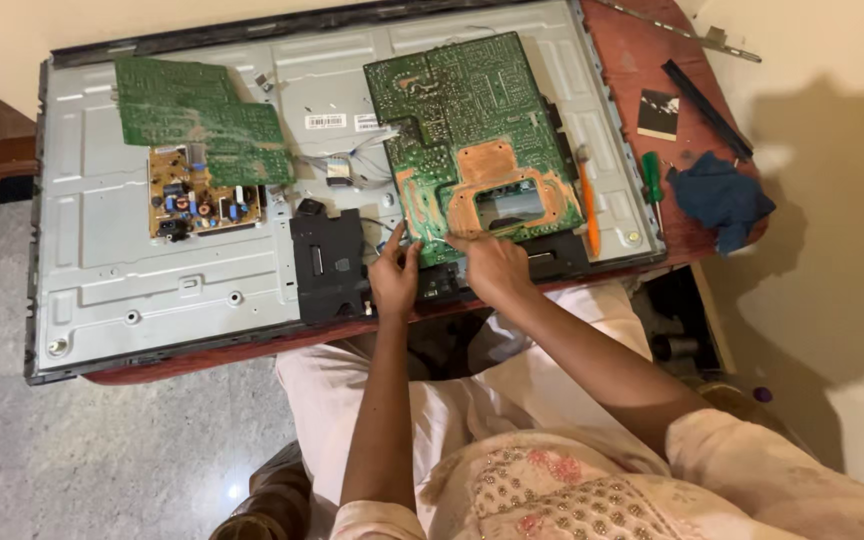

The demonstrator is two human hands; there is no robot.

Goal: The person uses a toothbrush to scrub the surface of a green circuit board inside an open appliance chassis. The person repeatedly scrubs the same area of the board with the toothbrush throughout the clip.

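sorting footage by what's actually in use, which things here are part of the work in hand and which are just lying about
In hand:
- left hand
- right hand
- large green circuit board
- metal back panel

Lying about:
- orange tool
- green screwdriver
- blue cloth
- smaller green board
- black bar

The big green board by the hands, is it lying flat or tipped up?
Tipped: the big green board leans, near edge lifted by both hands, left hand, right hand.
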